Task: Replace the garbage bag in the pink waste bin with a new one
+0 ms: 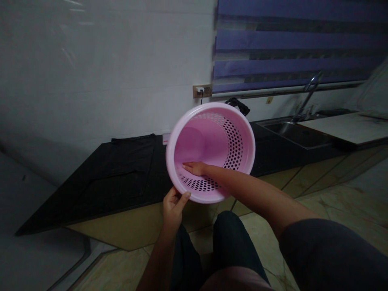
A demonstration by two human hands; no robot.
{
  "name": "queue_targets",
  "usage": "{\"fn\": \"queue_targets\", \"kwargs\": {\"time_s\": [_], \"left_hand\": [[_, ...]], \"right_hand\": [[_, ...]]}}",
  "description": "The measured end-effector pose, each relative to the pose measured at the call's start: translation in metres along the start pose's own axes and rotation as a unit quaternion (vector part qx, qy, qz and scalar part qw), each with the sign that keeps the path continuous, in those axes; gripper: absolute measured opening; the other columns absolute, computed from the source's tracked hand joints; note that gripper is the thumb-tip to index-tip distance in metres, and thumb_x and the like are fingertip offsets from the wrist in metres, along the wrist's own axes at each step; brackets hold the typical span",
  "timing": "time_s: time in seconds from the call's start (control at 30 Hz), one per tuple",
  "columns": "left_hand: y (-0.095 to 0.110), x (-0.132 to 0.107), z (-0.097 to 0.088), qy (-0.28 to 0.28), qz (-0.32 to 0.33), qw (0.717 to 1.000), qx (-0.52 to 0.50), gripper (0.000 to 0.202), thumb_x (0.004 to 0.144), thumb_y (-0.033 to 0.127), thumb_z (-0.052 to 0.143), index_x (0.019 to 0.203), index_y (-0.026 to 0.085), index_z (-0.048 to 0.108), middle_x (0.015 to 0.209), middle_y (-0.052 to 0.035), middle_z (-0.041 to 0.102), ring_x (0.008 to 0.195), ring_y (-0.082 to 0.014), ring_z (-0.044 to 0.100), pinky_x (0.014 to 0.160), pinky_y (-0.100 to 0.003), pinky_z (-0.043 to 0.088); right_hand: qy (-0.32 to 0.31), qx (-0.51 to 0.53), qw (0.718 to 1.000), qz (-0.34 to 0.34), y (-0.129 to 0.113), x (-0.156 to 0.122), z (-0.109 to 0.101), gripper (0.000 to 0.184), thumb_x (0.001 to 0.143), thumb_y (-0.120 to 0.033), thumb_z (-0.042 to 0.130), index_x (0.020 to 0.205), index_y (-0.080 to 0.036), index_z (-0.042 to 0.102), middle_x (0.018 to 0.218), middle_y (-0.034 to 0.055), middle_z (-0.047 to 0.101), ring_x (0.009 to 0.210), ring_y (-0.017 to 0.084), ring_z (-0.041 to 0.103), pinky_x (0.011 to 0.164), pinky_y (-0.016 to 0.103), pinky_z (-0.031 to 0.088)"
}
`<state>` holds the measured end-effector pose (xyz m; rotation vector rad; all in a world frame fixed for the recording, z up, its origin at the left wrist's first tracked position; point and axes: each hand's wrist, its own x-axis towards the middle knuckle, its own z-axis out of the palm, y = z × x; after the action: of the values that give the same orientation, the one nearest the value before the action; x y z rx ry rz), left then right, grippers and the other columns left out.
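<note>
So the pink plastic basket (pixel 235 141) is held up in the air in front of the black countertop (pixel 127 173), tipped on its side so the open mouth faces back toward the camera. You can see straight down to the solid round bottom, and the side walls are full of little holes.

The left hand (pixel 173 204) is under it at the lower left edge of the rim. The fingers are curled shut around the rim, with the thumb lying up against the outside lip, so that hand is carrying the basket.

The right hand (pixel 195 168) is reached inside through the mouth, with the forearm crossing over the lower right part of the rim. It's spread pretty much flat, fingers straight and together, pointing left, lying on the lower inside wall. It isn't gripping anything, and I can't tell how firmly it's pressing.

Behind the basket there's a wall socket (pixel 202 91) with a plug in it, plus a dark bundle (pixel 239 106) peeking over the top rim. Off to the right are a sink (pixel 298 135) with a tall tap (pixel 309 91), and a purple striped blind (pixel 287 44) above. The person's legs (pixel 230 238) in dark trousers are down below, over a tiled floor (pixel 333 202).
</note>
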<state>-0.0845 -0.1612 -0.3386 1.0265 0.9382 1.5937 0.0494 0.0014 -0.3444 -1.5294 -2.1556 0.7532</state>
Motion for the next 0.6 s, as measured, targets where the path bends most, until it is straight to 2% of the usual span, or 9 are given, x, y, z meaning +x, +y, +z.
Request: {"fn": "queue_targets", "kwargs": {"time_s": [0.13,0.3,0.6], "left_hand": [[0.0,-0.001,0.0,0.001,0.001,1.0,0.003,0.03,0.064,0.031,0.077,0.088,0.013,0.072,0.085,-0.007,0.074,0.079,-0.019,0.066,0.077,-0.029,0.051],[0.0,-0.001,0.0,-0.009,0.007,1.0,-0.004,0.029,0.065,0.03,0.076,0.089,0.014,0.072,0.086,-0.0068,0.074,0.081,-0.0184,0.066,0.079,-0.028,0.051],[-0.002,0.0,-0.001,-0.01,0.013,1.0,-0.005,0.029,0.065,0.031,0.077,0.088,0.014,0.072,0.084,-0.0061,0.074,0.079,-0.0176,0.067,0.077,-0.027,0.051]], "right_hand": [[-0.073,-0.04,0.996,0.002,0.01,0.005,-0.002,0.045,0.088,-0.042,0.05,0.126,-0.02,0.06,0.134,0.0119,0.051,0.118,0.022,0.054,0.104,0.032,0.036],[-0.077,-0.074,0.994,-0.006,0.015,0.005,0.0,0.047,0.09,-0.042,0.047,0.129,-0.019,0.058,0.135,0.0128,0.049,0.12,0.023,0.051,0.105,0.034,0.035],[-0.12,-0.14,0.983,-0.007,0.014,0.007,-0.005,0.059,0.092,-0.054,0.034,0.138,-0.02,0.048,0.139,0.0092,0.045,0.125,0.026,0.047,0.107,0.037,0.036]]}}
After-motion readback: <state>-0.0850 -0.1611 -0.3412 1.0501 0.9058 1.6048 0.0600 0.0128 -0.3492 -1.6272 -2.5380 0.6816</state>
